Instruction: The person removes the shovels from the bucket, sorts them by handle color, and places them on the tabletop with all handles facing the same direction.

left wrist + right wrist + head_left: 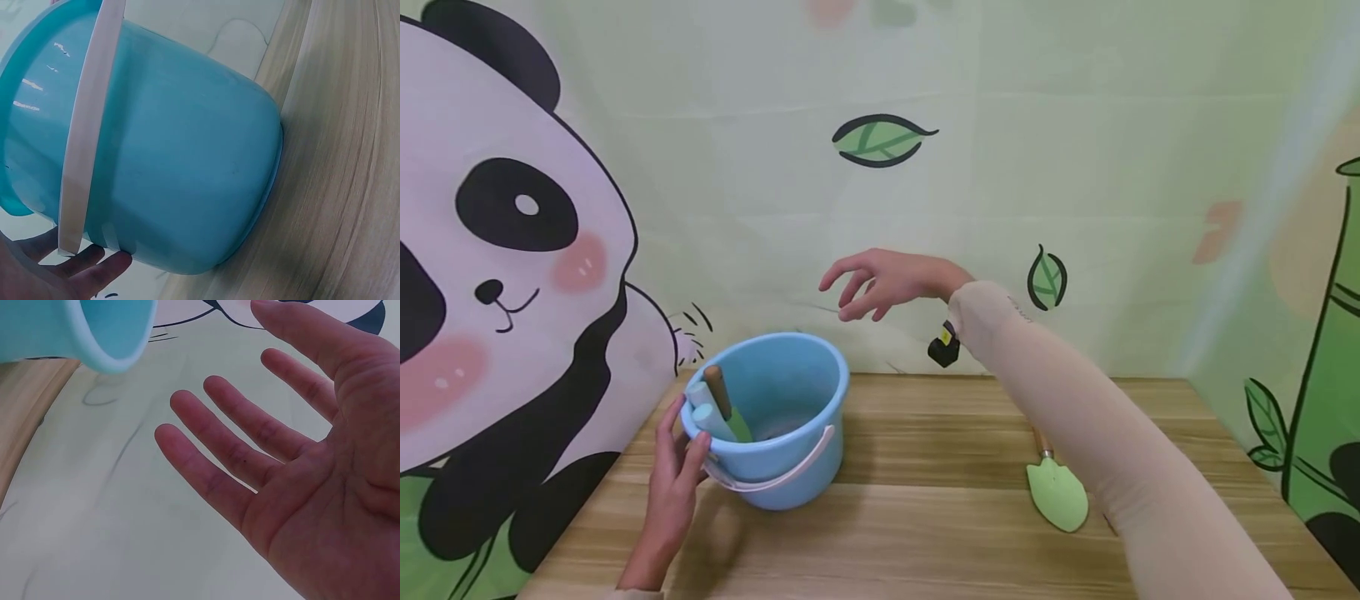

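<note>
On the left of the table stands a light blue bucket [797,471] with a pale handle [84,137] hanging down its side. My left hand [672,492] holds the bucket at its left rim, thumb by the rim and fingers against the outer wall. Inside lean a wooden-handled tool [718,390] with a green blade and two light blue handles [709,417]. Raised in the air, right of and above the bucket, my right hand [891,279] has its fingers spread and holds nothing. In the right wrist view its palm [312,506] shows bare, near the bucket rim.
A green-bladed trowel [1057,496] lies on the wooden table [925,533] at the right, its handle partly hidden by my right sleeve [1075,400]. Behind the table hangs a backdrop [760,208] printed with a panda and leaves.
</note>
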Available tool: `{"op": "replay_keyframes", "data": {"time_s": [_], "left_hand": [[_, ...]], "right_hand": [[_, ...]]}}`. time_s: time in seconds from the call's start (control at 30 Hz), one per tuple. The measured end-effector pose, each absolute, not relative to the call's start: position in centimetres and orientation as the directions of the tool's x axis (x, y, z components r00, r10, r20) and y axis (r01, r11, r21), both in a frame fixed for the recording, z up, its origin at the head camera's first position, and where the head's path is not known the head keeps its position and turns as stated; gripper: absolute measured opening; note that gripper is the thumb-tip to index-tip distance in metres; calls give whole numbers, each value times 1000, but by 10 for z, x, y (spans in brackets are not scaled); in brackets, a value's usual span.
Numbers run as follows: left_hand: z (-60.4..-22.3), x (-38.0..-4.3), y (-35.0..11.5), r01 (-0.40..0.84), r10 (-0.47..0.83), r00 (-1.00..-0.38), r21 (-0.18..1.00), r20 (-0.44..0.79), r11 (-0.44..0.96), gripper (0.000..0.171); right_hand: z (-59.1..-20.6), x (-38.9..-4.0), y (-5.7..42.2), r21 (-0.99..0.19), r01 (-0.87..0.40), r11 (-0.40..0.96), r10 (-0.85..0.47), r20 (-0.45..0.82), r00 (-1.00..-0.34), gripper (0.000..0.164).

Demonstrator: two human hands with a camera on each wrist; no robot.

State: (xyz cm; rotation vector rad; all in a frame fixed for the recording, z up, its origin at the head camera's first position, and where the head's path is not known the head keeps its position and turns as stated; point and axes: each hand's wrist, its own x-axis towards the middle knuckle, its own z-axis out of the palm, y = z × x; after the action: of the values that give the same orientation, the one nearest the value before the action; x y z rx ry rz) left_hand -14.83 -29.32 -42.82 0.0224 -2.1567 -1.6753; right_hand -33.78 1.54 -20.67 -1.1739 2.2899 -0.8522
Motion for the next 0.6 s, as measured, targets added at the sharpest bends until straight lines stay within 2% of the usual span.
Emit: {"op": "replay_keyframes", "data": {"time_s": [0.6], "left_hand": [[-430, -148, -294, 224, -261, -917, 930, 302, 291, 62]], "right_hand": [[-219, -340, -42, -719, -556, 417, -851, -95, -516, 50]]}}
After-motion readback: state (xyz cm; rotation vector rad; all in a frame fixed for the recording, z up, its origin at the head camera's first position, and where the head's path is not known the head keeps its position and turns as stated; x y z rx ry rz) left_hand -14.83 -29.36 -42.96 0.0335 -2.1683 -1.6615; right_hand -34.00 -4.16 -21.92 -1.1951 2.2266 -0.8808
